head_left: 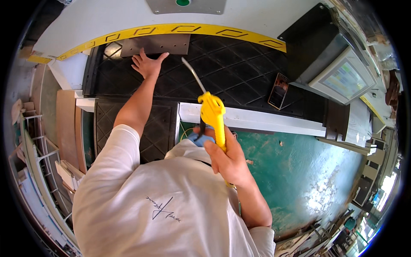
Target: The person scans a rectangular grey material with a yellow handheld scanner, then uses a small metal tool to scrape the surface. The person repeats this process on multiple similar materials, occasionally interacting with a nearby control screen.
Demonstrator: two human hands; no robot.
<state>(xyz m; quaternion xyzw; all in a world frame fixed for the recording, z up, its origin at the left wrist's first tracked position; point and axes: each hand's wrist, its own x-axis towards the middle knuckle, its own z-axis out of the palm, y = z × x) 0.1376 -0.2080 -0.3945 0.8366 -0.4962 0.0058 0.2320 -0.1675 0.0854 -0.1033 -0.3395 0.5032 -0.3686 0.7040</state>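
Observation:
A yellow air blow gun (212, 109) with a thin bent metal nozzle is gripped in my right hand (229, 160), in front of my body. Its nozzle points forward and to the left over the black rubber mat (222, 68). My left hand (148, 66) reaches far ahead with fingers spread and holds nothing. Its fingertips are at the near edge of a grey-brown panel (156, 45) with several small holes. The panel lies at the back of the mat, against a yellow strip (186, 29). Whether the fingers press on it, I cannot tell.
A phone (278, 91) lies on the right of the mat. Beyond it stands a black housing with a tilted screen (346, 77). A white beam (257, 118) borders the mat's near side above green floor (299, 171). Racks with boards (43, 150) stand at left.

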